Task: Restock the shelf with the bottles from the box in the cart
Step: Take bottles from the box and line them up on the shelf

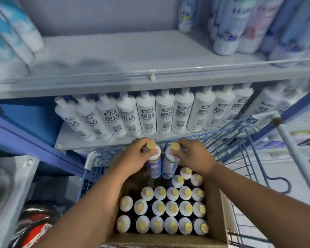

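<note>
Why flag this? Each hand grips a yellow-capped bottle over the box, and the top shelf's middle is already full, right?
Not full: the head view shows the top shelf bare in the middle. The left hand and right hand do each grip a bottle over the box.

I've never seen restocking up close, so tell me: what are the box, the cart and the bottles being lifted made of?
The box looks like plain brown cardboard: matte, with folded flaps. The cart seems to be blue-coated metal wire, a thin grid. The bottles held by the left hand and right hand look like glossy plastic with yellow caps, though I can't be sure.
</note>
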Demonstrator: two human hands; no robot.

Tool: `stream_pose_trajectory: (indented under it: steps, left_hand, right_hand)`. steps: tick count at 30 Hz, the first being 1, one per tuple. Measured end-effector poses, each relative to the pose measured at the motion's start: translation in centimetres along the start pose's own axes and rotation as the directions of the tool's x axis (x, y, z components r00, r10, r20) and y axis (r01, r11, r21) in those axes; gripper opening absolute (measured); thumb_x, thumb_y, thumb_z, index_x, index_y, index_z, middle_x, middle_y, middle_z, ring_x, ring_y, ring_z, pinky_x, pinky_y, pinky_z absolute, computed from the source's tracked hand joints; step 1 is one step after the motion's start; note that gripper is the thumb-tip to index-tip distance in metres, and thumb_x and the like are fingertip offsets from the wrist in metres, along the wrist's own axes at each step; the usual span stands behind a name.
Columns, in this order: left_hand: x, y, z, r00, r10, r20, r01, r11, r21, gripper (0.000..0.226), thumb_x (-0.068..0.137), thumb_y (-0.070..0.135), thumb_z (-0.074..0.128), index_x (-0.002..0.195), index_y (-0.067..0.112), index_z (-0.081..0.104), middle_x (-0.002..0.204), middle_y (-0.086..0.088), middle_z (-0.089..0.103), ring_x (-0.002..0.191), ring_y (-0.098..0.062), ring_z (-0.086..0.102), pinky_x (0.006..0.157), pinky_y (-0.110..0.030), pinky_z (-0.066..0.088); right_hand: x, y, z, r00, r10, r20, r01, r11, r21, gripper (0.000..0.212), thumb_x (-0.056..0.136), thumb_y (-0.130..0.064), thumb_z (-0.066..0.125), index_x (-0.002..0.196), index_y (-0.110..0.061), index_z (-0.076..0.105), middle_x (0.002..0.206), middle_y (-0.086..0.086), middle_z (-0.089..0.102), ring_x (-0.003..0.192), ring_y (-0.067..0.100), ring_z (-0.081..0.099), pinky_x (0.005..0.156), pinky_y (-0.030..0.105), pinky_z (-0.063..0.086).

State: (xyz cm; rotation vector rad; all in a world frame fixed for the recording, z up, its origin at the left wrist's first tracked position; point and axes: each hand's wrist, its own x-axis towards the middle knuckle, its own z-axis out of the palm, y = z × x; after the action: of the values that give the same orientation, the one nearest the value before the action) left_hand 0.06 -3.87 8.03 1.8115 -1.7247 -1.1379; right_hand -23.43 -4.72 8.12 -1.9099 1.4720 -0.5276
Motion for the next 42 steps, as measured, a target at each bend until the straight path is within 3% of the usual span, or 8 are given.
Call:
stream_pose_trajectory:
  steps: [4, 10, 16, 20, 24, 28, 35, 42]
  left_hand:
    - [-1.1, 3.8, -2.7, 0.994, 0.039, -0.098, -0.053, 0.989, -0.137, 0.025, 0.088, 0.039, 0.069, 0.112, 0.036, 0.063, 0.117, 0.006, 0.060, 0.108, -0.012, 0.061, 0.093, -0.038, 0.052]
    - [-1.9, 11.1, -7.8, 0.954, 0.141, -0.266, -0.184, 0.972, -0.144, 0.021, 0.092, 0.044, 0.064, 0.112, 0.041, 0.061, 0.119, 0.009, 0.055, 0.107, -0.007, 0.059, 0.089, -0.031, 0.050]
    - [-3.3, 19.8, -14.1, 0.881, 0.235, -0.410, -0.323, 0.932, -0.162, 0.025, 0.089, 0.045, 0.066, 0.113, 0.039, 0.067, 0.118, 0.003, 0.063, 0.102, -0.011, 0.063, 0.089, -0.034, 0.053]
    - [-4.1, 24.6, -17.1, 0.824, 0.291, -0.485, -0.426, 0.883, -0.195, 0.022, 0.091, 0.044, 0.065, 0.111, 0.037, 0.067, 0.116, 0.004, 0.064, 0.105, -0.013, 0.062, 0.096, -0.040, 0.053]
    - [-3.5, 28.3, -19.2, 0.802, 0.310, -0.511, -0.482, 0.841, -0.245, 0.014, 0.096, 0.037, 0.062, 0.109, 0.038, 0.065, 0.115, 0.008, 0.065, 0.104, -0.008, 0.063, 0.088, -0.024, 0.053]
    - [-2.1, 30.6, -20.8, 0.790, 0.319, -0.523, -0.522, 0.798, -0.302, 0.015, 0.095, 0.037, 0.063, 0.109, 0.037, 0.067, 0.110, 0.013, 0.069, 0.098, -0.002, 0.065, 0.074, -0.016, 0.052]
    - [2.1, 31.6, -22.7, 0.787, 0.301, -0.538, -0.539, 0.760, -0.363, 0.010, 0.093, 0.038, 0.066, 0.102, 0.035, 0.068, 0.105, 0.007, 0.072, 0.093, -0.006, 0.068, 0.073, -0.021, 0.053]
    - [6.6, 29.4, -21.8, 0.807, 0.204, -0.554, -0.471, 0.788, -0.396, 0.025, 0.094, 0.037, 0.065, 0.115, 0.024, 0.068, 0.106, 0.005, 0.072, 0.092, -0.009, 0.069, 0.066, -0.020, 0.052]
  right_hand:
    - [0.0, -3.8, -4.2, 0.997, -0.057, -0.047, 0.061, 0.993, 0.097, 0.013, 0.085, -0.029, 0.075, 0.089, -0.020, 0.066, 0.084, -0.009, 0.070, 0.084, 0.002, 0.064, 0.073, 0.017, 0.048]
    - [1.1, -10.4, -11.2, 0.990, -0.048, -0.135, 0.086, 0.954, 0.286, 0.016, 0.080, -0.026, 0.081, 0.091, -0.022, 0.070, 0.088, -0.009, 0.075, 0.086, -0.001, 0.068, 0.078, 0.019, 0.052]
    - [2.7, -17.3, -18.4, 0.961, -0.158, -0.228, 0.233, 0.906, 0.354, 0.011, 0.084, -0.022, 0.076, 0.093, -0.019, 0.071, 0.091, -0.004, 0.077, 0.093, 0.012, 0.072, 0.090, 0.038, 0.056]
    - [3.9, -21.0, -22.2, 0.924, -0.210, -0.318, 0.323, 0.876, 0.359, 0.013, 0.087, -0.023, 0.073, 0.098, -0.015, 0.071, 0.088, -0.002, 0.077, 0.087, 0.015, 0.072, 0.086, 0.040, 0.057]
    - [5.3, -24.5, -25.0, 0.892, -0.182, -0.413, 0.375, 0.809, 0.453, 0.009, 0.085, -0.020, 0.076, 0.090, -0.014, 0.072, 0.083, 0.003, 0.076, 0.077, 0.012, 0.070, 0.078, 0.035, 0.058]
    - [6.9, -27.0, -27.1, 0.858, -0.173, -0.484, 0.410, 0.798, 0.441, 0.014, 0.088, -0.018, 0.072, 0.096, -0.007, 0.073, 0.078, 0.001, 0.074, 0.059, 0.000, 0.062, 0.057, 0.017, 0.049]
    - [10.6, -26.9, -28.4, 0.827, -0.159, -0.539, 0.400, 0.840, 0.367, 0.016, 0.089, -0.027, 0.071, 0.097, -0.014, 0.074, 0.083, -0.006, 0.075, 0.070, -0.003, 0.067, 0.065, 0.013, 0.051]
    - [14.6, -24.0, -26.9, 0.837, -0.084, -0.540, 0.342, 0.852, 0.397, 0.018, 0.087, -0.031, 0.072, 0.097, -0.017, 0.074, 0.087, -0.007, 0.076, 0.086, 0.008, 0.072, 0.087, 0.038, 0.058]
